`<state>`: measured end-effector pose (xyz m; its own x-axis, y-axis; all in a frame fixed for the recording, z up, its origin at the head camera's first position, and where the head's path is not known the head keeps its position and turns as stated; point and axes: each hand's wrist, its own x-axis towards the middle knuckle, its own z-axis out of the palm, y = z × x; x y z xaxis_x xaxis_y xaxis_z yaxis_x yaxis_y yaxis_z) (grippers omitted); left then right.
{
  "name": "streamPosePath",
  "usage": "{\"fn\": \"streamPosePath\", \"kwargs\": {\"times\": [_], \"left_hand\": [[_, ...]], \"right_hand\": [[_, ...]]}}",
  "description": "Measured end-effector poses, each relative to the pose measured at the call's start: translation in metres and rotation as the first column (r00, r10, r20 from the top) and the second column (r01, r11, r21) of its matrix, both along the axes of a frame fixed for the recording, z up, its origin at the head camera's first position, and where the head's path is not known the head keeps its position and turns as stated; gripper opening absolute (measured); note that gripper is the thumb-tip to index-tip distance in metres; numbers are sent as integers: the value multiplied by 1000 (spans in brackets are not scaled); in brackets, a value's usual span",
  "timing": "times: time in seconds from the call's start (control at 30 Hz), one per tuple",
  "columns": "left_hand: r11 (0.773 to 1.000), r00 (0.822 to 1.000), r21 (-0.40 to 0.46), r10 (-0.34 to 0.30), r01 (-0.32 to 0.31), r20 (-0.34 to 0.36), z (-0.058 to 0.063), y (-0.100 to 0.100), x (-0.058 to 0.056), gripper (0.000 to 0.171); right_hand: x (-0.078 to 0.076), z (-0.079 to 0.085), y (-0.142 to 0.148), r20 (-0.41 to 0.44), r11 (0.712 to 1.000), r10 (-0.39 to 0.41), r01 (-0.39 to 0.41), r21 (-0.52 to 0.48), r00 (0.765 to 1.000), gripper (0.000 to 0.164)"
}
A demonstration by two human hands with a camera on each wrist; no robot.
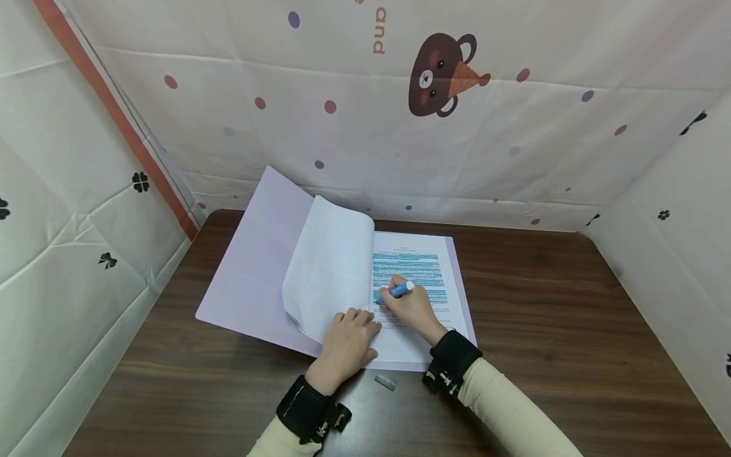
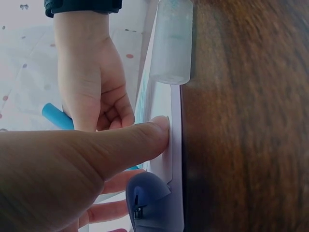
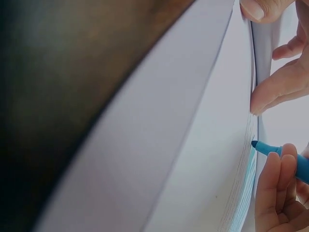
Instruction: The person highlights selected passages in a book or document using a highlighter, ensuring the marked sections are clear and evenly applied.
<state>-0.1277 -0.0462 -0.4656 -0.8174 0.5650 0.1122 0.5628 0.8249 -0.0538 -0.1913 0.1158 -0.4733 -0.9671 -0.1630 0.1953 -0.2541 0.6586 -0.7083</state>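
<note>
My right hand pinches a blue marker, its tip on the printed page at the left ends of the lines. Blue strokes cover most of the text above the tip. In the right wrist view the uncapped dark tip of the marker meets the sheet. Beside the spine, my left hand rests with spread fingers over the turned-back white sheets and the page's lower left edge. A lilac folder lies open under the papers. The left thumb presses near the page's bottom edge in the left wrist view.
A small grey translucent cap-like cylinder lies on the dark wooden table, just below the folder's lower edge. Printed cloth walls rise behind the table and at both sides. The folder's left cover slants toward the back wall.
</note>
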Motion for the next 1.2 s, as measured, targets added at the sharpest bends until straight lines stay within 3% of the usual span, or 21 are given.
{"fn": "streamPosePath", "kwargs": {"times": [1.2], "left_hand": [[1000, 1000, 24, -2, 1, 10, 0, 0, 0, 47]], "right_hand": [[2, -2, 16, 34, 999, -46, 46, -6, 998, 21]]}}
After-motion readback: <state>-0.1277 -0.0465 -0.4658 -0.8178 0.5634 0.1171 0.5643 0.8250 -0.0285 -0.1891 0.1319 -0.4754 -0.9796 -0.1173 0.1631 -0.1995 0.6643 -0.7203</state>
